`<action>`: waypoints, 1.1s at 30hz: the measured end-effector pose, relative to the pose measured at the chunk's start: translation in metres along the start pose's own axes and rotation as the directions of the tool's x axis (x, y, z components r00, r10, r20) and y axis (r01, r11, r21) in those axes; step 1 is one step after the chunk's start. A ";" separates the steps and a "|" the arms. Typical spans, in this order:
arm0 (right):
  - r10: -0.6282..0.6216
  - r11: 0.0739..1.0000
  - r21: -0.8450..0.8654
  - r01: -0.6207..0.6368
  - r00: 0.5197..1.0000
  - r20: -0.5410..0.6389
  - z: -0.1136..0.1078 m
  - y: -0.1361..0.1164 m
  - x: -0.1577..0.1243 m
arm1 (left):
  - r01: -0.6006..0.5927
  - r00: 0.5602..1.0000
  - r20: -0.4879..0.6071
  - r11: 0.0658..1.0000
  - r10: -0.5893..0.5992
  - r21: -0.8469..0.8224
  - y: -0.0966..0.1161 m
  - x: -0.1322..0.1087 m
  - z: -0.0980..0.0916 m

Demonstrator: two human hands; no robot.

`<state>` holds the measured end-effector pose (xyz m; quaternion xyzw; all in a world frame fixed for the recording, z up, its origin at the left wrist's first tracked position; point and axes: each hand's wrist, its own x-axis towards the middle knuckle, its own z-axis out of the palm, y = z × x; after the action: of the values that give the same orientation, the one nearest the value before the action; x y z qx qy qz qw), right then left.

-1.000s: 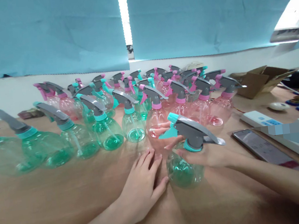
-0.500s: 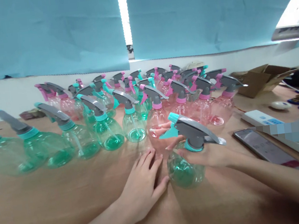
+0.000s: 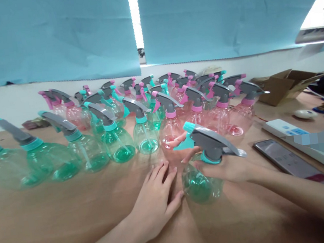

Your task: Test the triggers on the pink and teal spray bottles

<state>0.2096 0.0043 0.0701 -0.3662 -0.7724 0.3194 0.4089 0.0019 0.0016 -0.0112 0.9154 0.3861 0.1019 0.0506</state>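
My right hand [image 3: 224, 169] grips a green spray bottle [image 3: 200, 185] with a grey and teal trigger head, around the neck and upper body. One finger reaches forward near the teal trigger, and the bottle hides part of the hand. My left hand [image 3: 155, 194] lies flat on the wooden table [image 3: 82, 220], fingers spread, its thumb close to the held bottle's left side. Beyond my hands stands a front row with green spray bottles [image 3: 119, 144] on the left and pink spray bottles [image 3: 171, 128] on the right.
Several more pink and green spray bottles stand packed behind the front row. At the right lie a phone [image 3: 286, 162], a white power strip [image 3: 304, 140] and a white computer mouse [image 3: 304, 114]. An opened cardboard box [image 3: 278, 87] sits at the back right, near the wall.
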 end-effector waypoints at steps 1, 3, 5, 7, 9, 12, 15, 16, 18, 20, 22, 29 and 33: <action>0.006 1.000 0.001 -0.006 1.000 -0.005 0.000 0.000 -0.001 | 0.000 1.000 -0.001 1.000 0.000 -0.001 0.000 0.000 0.000; 0.006 1.000 -0.009 -0.006 1.000 -0.022 0.000 0.002 -0.003 | 0.003 1.000 0.002 1.000 -0.003 -0.004 0.000 0.000 0.000; -0.002 1.000 -0.029 0.001 0.999 -0.045 0.000 0.003 -0.004 | 0.008 1.000 0.007 1.000 -0.008 -0.002 0.001 0.000 0.000; -0.007 0.999 -0.042 0.004 0.998 -0.063 0.000 0.004 -0.004 | 0.010 1.000 0.015 1.000 -0.010 0.007 0.001 0.000 0.000; -0.003 1.000 -0.022 0.002 0.999 -0.053 -0.001 0.005 -0.003 | 0.006 1.000 0.020 1.000 -0.007 0.015 0.001 0.001 0.000; -0.010 0.998 0.068 0.011 1.000 -0.015 -0.001 0.003 -0.002 | 0.000 1.000 0.014 1.000 0.000 0.015 0.000 0.001 0.000; -0.027 0.997 0.075 0.030 0.998 -0.049 -0.002 -0.001 -0.002 | -0.002 1.000 -0.005 1.000 0.002 0.000 0.000 0.001 0.000; -0.027 0.998 0.061 0.031 0.997 -0.068 -0.002 -0.002 -0.003 | -0.001 1.000 -0.005 1.000 0.001 -0.003 0.001 0.001 -0.001; -0.015 0.999 0.043 0.018 0.997 -0.079 -0.003 -0.005 -0.003 | 0.002 1.000 0.005 1.000 -0.002 -0.004 0.001 0.001 -0.002; -0.006 0.999 0.044 0.009 0.998 -0.068 -0.004 -0.006 -0.003 | 0.005 1.000 0.008 1.000 -0.005 0.002 0.001 0.001 -0.002; -0.005 0.998 0.059 0.007 0.999 -0.048 -0.005 -0.007 -0.003 | 0.005 1.000 0.000 1.000 -0.005 0.007 0.001 0.001 -0.002; 0.023 0.997 0.073 -0.023 1.000 0.009 0.000 -0.006 0.001 | 0.003 1.000 0.002 1.000 -0.003 0.007 0.001 0.001 -0.001; 0.010 0.998 0.066 -0.009 1.000 -0.015 0.001 0.002 -0.001 | 0.000 1.000 0.016 1.000 -0.001 0.014 0.001 0.000 -0.001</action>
<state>0.2101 0.0045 0.0672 -0.3586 -0.7565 0.3438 0.4254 0.0028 0.0009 -0.0099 0.9164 0.3866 0.0919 0.0473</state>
